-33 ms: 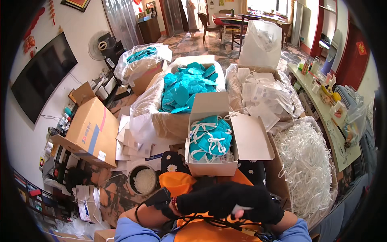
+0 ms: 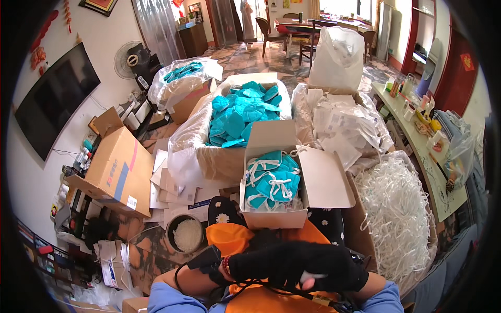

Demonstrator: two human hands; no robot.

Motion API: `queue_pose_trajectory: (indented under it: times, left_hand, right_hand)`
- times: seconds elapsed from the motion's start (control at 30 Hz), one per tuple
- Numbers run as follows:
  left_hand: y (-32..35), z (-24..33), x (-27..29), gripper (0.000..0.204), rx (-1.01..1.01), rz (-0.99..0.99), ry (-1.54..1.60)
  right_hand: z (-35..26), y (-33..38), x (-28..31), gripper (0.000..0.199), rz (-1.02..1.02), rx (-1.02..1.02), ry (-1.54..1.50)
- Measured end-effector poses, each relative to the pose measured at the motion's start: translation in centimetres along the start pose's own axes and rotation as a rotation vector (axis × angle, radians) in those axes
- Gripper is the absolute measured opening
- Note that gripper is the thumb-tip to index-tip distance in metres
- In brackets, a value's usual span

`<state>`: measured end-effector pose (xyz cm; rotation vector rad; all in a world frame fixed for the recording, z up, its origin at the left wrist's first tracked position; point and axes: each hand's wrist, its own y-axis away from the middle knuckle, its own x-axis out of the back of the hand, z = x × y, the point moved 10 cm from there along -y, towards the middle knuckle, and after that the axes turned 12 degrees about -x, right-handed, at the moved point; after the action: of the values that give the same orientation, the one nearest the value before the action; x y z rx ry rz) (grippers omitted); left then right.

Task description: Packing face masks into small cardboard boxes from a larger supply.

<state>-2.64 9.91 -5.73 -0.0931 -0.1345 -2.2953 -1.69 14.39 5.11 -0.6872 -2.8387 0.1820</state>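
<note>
My left hand [image 2: 263, 266] and my right hand [image 2: 336, 267], both in black gloves, lie together over my orange apron [image 2: 271, 300]. They overlap so that most fingers are hidden; one bare fingertip and a small whitish patch show between them. Red beads ring my left wrist, and dark cables run below the hands. Just beyond them, a white carton [image 2: 274, 219] stands with its flaps up, apart from the gloves. Inside it are several teal face masks [image 2: 274, 180] with white straps.
Ahead is a plastic-lined box of teal mask pieces [image 2: 242, 115]. To its right stand a box of white packets [image 2: 344, 120] and one heaped with white straps [image 2: 396, 214]. A bowl of white grains [image 2: 188, 235] and an open cardboard carton [image 2: 117, 167] are at left.
Both gloved hands have sunk slightly toward my lap, still overlapping. The carton and the boxes around it have not visibly moved.
</note>
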Motion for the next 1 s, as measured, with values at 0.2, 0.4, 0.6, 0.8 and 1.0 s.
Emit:
queue_pose_trajectory:
  times: [0.2,0.4,0.6,0.8,1.0]
  left_hand:
    - [3.1,-0.5,-2.1,0.030,-0.068,-0.140,-0.077]
    - [3.8,-0.1,-4.1,0.030,-0.300,-0.410,-0.332]
    - [4.3,-0.4,-2.3,0.026,-0.155,-0.221,-0.149]
    - [5.7,-0.3,-0.9,0.022,0.006,-0.045,-0.062]
    - [6.8,2.0,0.5,0.012,-0.092,-0.040,-0.150]
  right_hand:
    - [-2.0,0.7,-5.5,0.029,-0.362,0.017,0.140]
    - [-1.5,1.2,-8.3,0.024,-0.608,-0.098,0.352]
    - [-0.1,2.0,-6.6,0.017,-0.595,-0.170,0.287]
    - [-2.9,3.4,-5.6,0.022,-0.409,0.253,0.402]
    - [2.3,4.7,-6.4,0.027,-0.607,-0.099,0.546]
